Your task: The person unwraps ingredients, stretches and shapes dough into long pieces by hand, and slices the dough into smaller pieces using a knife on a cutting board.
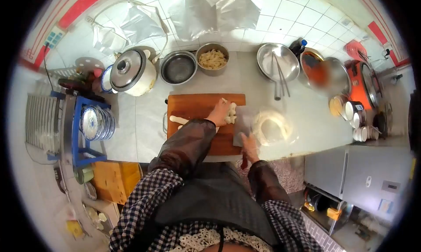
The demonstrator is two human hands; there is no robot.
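Lace collar [199, 242] nearest; likely cutting: right hand [250, 147] clamped on cleaver [239, 131], left hand [219, 113] at dough pieces [232, 114], finger spread unclear; next cut needs clearance

Left hand [219, 113] on dough [230, 113], right hand [250, 147] gripping cleaver [240, 122]

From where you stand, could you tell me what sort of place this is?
Probably a kitchen: dough lies on a cutting board, a lidded pot stands near the tiled wall, and plates are stacked at the left.
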